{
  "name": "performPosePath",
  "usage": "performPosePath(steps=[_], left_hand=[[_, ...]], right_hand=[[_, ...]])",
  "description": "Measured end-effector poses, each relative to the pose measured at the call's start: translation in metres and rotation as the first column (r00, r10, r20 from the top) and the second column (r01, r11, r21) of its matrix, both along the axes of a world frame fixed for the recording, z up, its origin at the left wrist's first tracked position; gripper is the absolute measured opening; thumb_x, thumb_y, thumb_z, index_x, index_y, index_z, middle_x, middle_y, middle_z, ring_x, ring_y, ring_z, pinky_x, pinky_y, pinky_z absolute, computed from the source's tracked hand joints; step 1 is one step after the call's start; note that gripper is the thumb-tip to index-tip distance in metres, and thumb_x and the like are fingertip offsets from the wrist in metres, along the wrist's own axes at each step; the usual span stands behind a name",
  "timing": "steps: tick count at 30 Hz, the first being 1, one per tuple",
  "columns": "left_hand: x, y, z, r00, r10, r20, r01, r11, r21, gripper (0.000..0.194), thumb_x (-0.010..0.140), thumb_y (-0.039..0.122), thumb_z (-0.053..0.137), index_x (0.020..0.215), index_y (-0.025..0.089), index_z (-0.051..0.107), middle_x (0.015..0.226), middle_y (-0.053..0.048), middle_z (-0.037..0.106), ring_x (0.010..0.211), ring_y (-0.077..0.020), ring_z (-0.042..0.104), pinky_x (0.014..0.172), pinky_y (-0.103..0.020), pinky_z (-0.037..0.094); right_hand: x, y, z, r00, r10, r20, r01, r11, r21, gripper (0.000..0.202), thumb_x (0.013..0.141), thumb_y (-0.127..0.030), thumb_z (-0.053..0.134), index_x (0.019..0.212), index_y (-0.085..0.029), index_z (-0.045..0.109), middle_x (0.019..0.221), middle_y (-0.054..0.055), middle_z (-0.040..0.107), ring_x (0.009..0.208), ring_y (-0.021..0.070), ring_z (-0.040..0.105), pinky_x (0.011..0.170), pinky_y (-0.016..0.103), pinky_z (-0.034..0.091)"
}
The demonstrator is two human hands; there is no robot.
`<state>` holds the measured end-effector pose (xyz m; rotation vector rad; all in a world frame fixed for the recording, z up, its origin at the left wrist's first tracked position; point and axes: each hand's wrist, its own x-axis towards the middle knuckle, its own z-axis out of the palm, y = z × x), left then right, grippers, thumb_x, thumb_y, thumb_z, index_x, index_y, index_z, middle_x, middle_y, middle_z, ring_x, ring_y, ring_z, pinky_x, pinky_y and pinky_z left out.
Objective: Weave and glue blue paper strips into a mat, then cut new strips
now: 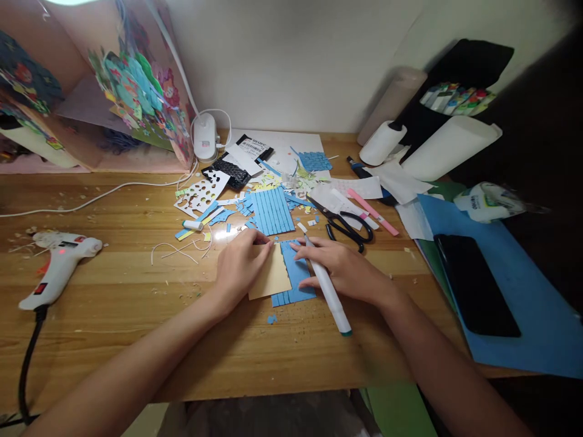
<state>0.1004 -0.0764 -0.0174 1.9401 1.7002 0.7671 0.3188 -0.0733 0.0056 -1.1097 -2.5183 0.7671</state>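
My left hand (243, 260) has its fingers closed at the upper left edge of a pale yellow card (269, 280), its fingertips pressed down there. Under the card lies a blue paper piece (301, 280) with dark lines along part of it. In my right hand (339, 262) is a white marker (328, 294), its uncapped tip pointing away from me and its green end toward me. The right fingertips rest on or close over the blue paper. Just beyond my hands sits a second blue piece (273, 210) with dark stripes. A white marker cap (193, 225) lies left of it.
Black-handled scissors (344, 221) and a pink strip (373, 212) lie beyond my right hand, among paper scraps. A glue gun (61, 267) with a lit red light is at left. At right, a black phone (476, 285) rests on blue sheets (537, 303).
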Motion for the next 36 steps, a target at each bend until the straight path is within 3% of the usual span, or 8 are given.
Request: performPosePath(steps=[9, 12, 14, 18, 20, 22, 27, 36], left_hand=[[0.004, 0.004, -0.001, 0.999, 0.014, -0.051, -0.01, 0.998, 0.066, 0.013, 0.083, 0.032, 0.054, 0.077, 0.022, 0.059, 0.082, -0.002, 0.064, 0.077, -0.0178, 0.057, 0.064, -0.031, 0.041], [0.003, 0.005, -0.002, 0.999, 0.006, -0.04, -0.003, 0.998, 0.061, 0.012, 0.082, 0.032, 0.055, 0.077, 0.022, 0.06, 0.082, -0.002, 0.064, 0.077, -0.0177, 0.057, 0.066, -0.031, 0.042], [0.003, 0.005, -0.002, 0.999, 0.007, -0.033, -0.005, 0.999, 0.053, 0.012, 0.082, 0.032, 0.055, 0.077, 0.022, 0.06, 0.082, -0.002, 0.064, 0.078, -0.0177, 0.058, 0.067, -0.031, 0.042], [0.002, 0.005, -0.002, 1.0, 0.006, -0.022, -0.005, 0.999, 0.047, 0.012, 0.082, 0.032, 0.056, 0.077, 0.022, 0.061, 0.083, -0.002, 0.065, 0.078, -0.0176, 0.058, 0.066, -0.031, 0.041], [0.002, 0.005, -0.001, 1.0, 0.004, -0.012, -0.004, 0.999, 0.051, 0.012, 0.082, 0.032, 0.055, 0.078, 0.022, 0.061, 0.084, -0.002, 0.066, 0.078, -0.0177, 0.058, 0.065, -0.031, 0.041], [0.002, 0.004, -0.001, 1.0, 0.003, -0.002, -0.003, 0.999, 0.047, 0.013, 0.082, 0.032, 0.055, 0.078, 0.022, 0.061, 0.083, -0.002, 0.065, 0.078, -0.0178, 0.058, 0.065, -0.031, 0.041], [0.002, 0.004, -0.003, 1.0, 0.004, 0.019, -0.005, 0.999, 0.038, 0.013, 0.083, 0.033, 0.055, 0.078, 0.021, 0.06, 0.083, -0.001, 0.065, 0.077, -0.0174, 0.058, 0.065, -0.03, 0.041], [0.004, 0.003, -0.004, 0.999, 0.035, -0.015, -0.035, 0.998, 0.048, 0.011, 0.081, 0.032, 0.058, 0.077, 0.022, 0.059, 0.082, 0.0, 0.065, 0.076, -0.0165, 0.058, 0.06, -0.028, 0.038]], right_hand=[[-0.001, 0.001, -0.007, 0.998, -0.055, -0.019, 0.056, 0.997, 0.049, 0.031, 0.08, -0.035, 0.062, 0.109, -0.024, 0.06, 0.109, 0.01, 0.062, 0.095, 0.0237, 0.061, 0.083, 0.037, 0.049], [-0.005, 0.001, -0.008, 0.985, -0.127, -0.118, 0.131, 0.991, 0.026, 0.027, 0.084, -0.034, 0.057, 0.109, -0.024, 0.059, 0.106, 0.009, 0.063, 0.094, 0.0224, 0.061, 0.084, 0.038, 0.048], [-0.012, 0.001, -0.007, 0.939, -0.211, -0.272, 0.197, 0.977, -0.079, 0.028, 0.085, -0.035, 0.055, 0.112, -0.024, 0.055, 0.103, 0.007, 0.065, 0.094, 0.0203, 0.062, 0.084, 0.036, 0.048], [-0.029, 0.01, -0.005, 0.759, -0.407, -0.508, 0.236, 0.899, -0.368, 0.032, 0.092, -0.039, 0.041, 0.119, -0.024, 0.045, 0.082, 0.002, 0.064, 0.082, 0.0152, 0.062, 0.075, 0.031, 0.049], [-0.036, 0.017, -0.008, 0.7, -0.455, -0.55, 0.239, 0.876, -0.42, 0.027, 0.092, -0.039, 0.038, 0.112, -0.023, 0.047, 0.074, -0.001, 0.059, 0.073, 0.013, 0.058, 0.068, 0.028, 0.048], [-0.041, 0.024, -0.015, 0.67, -0.483, -0.564, 0.283, 0.868, -0.407, 0.017, 0.088, -0.036, 0.046, 0.098, -0.022, 0.049, 0.073, -0.002, 0.055, 0.068, 0.0116, 0.055, 0.062, 0.026, 0.045], [-0.044, 0.028, -0.031, 0.676, -0.493, -0.548, 0.324, 0.866, -0.38, 0.019, 0.081, -0.034, 0.059, 0.077, -0.021, 0.047, 0.066, -0.003, 0.055, 0.06, 0.0108, 0.053, 0.054, 0.025, 0.039], [-0.047, 0.024, -0.028, 0.743, -0.479, -0.467, 0.414, 0.878, -0.242, 0.031, 0.084, -0.033, 0.054, 0.058, -0.021, 0.042, 0.052, -0.005, 0.048, 0.05, 0.0102, 0.045, 0.054, 0.027, 0.036]])
